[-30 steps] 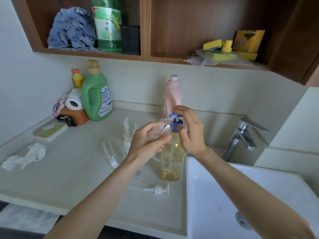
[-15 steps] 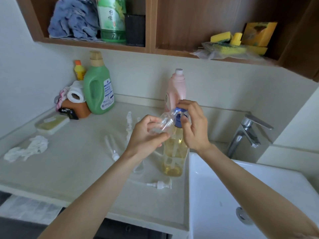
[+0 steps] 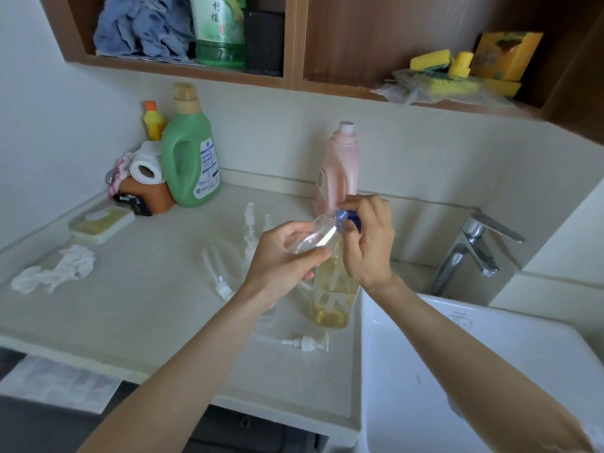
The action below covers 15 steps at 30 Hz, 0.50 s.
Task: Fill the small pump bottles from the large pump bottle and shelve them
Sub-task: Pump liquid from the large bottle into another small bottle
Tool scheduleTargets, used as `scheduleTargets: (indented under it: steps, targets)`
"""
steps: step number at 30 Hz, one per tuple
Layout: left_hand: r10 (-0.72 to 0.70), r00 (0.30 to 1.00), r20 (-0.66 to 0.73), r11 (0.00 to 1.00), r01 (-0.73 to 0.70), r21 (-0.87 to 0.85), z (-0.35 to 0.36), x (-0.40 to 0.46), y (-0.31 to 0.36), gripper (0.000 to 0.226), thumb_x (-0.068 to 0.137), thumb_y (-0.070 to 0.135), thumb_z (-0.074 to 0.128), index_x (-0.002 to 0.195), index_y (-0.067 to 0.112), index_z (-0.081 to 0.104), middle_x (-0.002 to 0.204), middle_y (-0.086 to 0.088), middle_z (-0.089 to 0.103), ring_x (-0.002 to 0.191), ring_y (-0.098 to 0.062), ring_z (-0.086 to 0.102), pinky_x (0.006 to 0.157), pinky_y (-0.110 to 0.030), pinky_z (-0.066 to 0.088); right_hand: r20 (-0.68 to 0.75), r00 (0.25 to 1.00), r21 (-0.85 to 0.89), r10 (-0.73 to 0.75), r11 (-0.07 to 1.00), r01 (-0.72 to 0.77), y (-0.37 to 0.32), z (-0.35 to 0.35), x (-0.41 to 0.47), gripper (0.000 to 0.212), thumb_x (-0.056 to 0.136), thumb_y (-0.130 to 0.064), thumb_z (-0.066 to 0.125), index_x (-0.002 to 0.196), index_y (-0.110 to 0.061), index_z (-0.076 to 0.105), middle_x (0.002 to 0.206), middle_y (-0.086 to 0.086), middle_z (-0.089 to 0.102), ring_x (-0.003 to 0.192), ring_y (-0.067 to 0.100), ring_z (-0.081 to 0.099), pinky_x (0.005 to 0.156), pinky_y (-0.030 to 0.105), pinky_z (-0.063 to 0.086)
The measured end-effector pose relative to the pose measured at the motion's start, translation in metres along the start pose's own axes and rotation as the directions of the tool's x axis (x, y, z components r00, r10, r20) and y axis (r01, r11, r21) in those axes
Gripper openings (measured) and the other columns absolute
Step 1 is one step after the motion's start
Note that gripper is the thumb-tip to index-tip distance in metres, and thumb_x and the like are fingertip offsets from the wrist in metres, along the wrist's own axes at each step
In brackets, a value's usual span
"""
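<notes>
Worktop (image 3: pixel 137 308), pale, is carrying everything; white sink (image 3: pixel 457 371) is sitting at its right edge, cut off by the frame. Large pump bottle (image 3: pixel 330 289), clear with yellow liquid low inside, is standing upright beside the sink, its upper part hidden behind both hands. Right hand (image 3: pixel 369 240) is curling its fingers round the blue pump head (image 3: pixel 351 217) on top. Left hand (image 3: pixel 281 256) is gripping a small pump bottle (image 3: pixel 315 237), clear plastic, tilted with its mouth up against the blue pump head; whether liquid is going in is hard to tell. More clear small bottles (image 3: pixel 251 230) are standing behind the left hand, blurred against the worktop, count unclear. Two loose white pump tops are lying flat: one (image 3: pixel 305 344) in front of the large bottle, one (image 3: pixel 217 276) left of the left wrist. Wooden shelf (image 3: pixel 294 83) above is cropped at the top edge.
</notes>
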<state>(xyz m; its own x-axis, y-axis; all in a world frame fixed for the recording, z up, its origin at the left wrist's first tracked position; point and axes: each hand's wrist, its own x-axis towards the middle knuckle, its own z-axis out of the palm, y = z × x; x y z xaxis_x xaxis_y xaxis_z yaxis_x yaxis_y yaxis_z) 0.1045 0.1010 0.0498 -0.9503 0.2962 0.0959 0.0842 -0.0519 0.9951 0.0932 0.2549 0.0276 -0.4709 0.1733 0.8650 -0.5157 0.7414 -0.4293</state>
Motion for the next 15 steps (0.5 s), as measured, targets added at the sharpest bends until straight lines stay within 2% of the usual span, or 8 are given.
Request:
scheduleTargets:
  steps: [3,6,10,12,15]
  targets:
    - [0.019,1.000,0.007,1.000,-0.019,-0.019,0.000,-0.002,0.007,0.031,0.076,0.005,0.075,0.099,0.024,0.067,0.086,0.006,0.070,0.060,-0.013,0.061,0.054,-0.021,0.048,0.064,0.996,0.037,-0.063,0.997,0.061,0.003,-0.008,0.010,0.031,0.091,-0.021,0.039,0.096,-0.003,0.064,0.105,-0.007,0.056,0.096,0.023,0.054,0.088,0.022,0.039]
    - [0.045,0.999,0.012,0.999,-0.044,-0.032,0.002,-0.004,0.012,0.033,0.076,0.007,0.076,0.102,0.025,0.068,0.088,0.006,0.071,0.062,-0.012,0.062,0.058,-0.022,0.050,0.108,0.990,0.067,-0.095,0.994,0.088,0.006,-0.015,0.018,0.046,0.101,-0.037,0.033,0.103,-0.003,0.064,0.112,-0.005,0.056,0.106,0.017,0.054,0.092,0.028,0.042]
    - [0.027,1.000,0.004,0.996,-0.026,-0.083,0.005,-0.005,0.011,0.037,0.077,0.008,0.076,0.109,0.022,0.067,0.091,0.005,0.070,0.064,-0.010,0.064,0.059,-0.023,0.050,0.073,0.989,0.116,-0.125,0.986,0.116,0.011,-0.010,0.006,0.057,0.102,-0.042,0.028,0.116,0.003,0.061,0.123,0.004,0.054,0.121,0.020,0.048,0.105,0.034,0.037]
    - [0.018,1.000,-0.001,0.995,-0.018,-0.094,0.006,-0.004,0.010,0.033,0.077,0.007,0.075,0.106,0.022,0.068,0.085,0.007,0.070,0.062,-0.012,0.062,0.057,-0.022,0.049,0.025,0.990,0.127,-0.136,0.983,0.132,0.012,-0.004,0.002,0.059,0.102,-0.042,0.028,0.114,0.005,0.061,0.121,0.009,0.056,0.119,0.025,0.049,0.104,0.037,0.037]
    - [-0.003,1.000,-0.011,0.993,0.002,-0.121,0.007,-0.001,0.005,0.028,0.079,0.001,0.073,0.097,0.023,0.068,0.077,0.001,0.067,0.063,-0.020,0.056,0.053,-0.023,0.046,-0.033,0.993,0.092,-0.114,0.989,0.117,0.015,0.003,-0.001,0.061,0.102,-0.042,0.027,0.106,0.003,0.067,0.111,0.010,0.061,0.107,0.028,0.054,0.094,0.036,0.042]
